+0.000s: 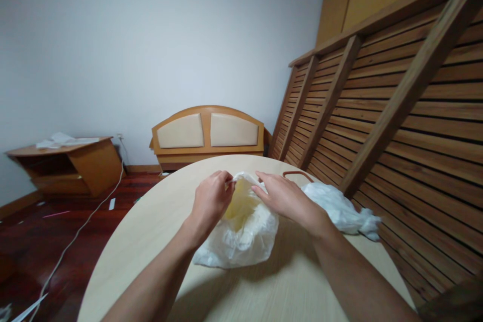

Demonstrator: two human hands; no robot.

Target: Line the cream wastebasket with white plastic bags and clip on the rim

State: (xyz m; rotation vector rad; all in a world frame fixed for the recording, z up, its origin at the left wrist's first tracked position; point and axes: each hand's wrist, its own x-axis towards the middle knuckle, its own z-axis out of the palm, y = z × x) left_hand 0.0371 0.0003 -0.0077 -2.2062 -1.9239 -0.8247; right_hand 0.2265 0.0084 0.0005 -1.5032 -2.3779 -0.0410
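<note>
A white translucent plastic bag (251, 244) stands on the round pale table (151, 231), its mouth facing up and something yellowish showing inside. My left hand (214, 196) pinches the bag's rim at the far left of the opening. On the other side, my right hand (281, 195) is at the rim, thumb and fingers apart with the plastic edge between them. Whatever lies deep in the bag cannot be made out.
Another white bag (339, 209) lies bunched at the table's right, beside a brown looped object (298, 173). Wooden slats (377, 126) lean on the right. Behind are a headboard (207, 151) and a low cabinet (94, 166); a cable (81, 229) crosses the floor.
</note>
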